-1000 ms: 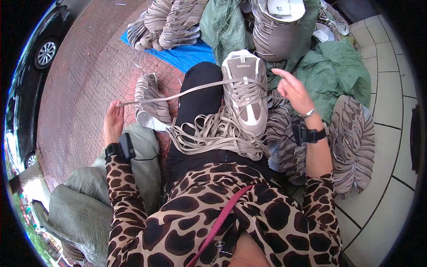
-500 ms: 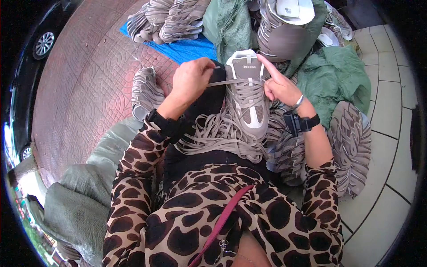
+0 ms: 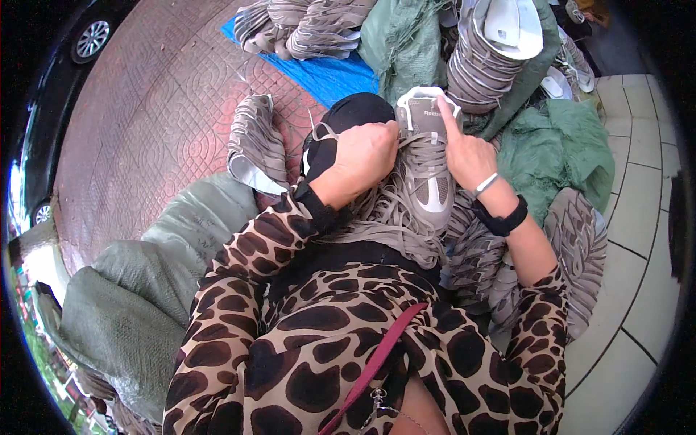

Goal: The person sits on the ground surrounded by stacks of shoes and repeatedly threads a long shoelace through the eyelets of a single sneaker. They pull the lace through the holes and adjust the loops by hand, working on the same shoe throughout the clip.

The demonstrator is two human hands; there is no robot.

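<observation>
A taupe and white shoe upper (image 3: 428,185), its lace criss-crossed up the front, lies over my lap with its collar end away from me. At its left edge my left hand (image 3: 365,161) is closed on a taupe shoelace (image 3: 324,132); a loop of it stands up behind the fist. My right hand (image 3: 470,156) grips the upper's right side, with its index finger stretched along the tongue and collar and the other fingers curled. What those curled fingers press on is partly hidden. A heap of loose laces (image 3: 391,235) covers my lap below the upper.
Stacked shoe uppers (image 3: 259,141) stand on the red paving at left. More uppers (image 3: 484,83) fill a sack ahead, and others (image 3: 576,254) lie at right beside a green woven sack (image 3: 558,148). A grey-green sack (image 3: 130,319) lies left; a dark car (image 3: 90,40) is beyond.
My left hand has come in from the left, against the upper, and the lace it stretched out sideways no longer shows taut. My right index finger has moved onto the tongue. The whole view has shifted.
</observation>
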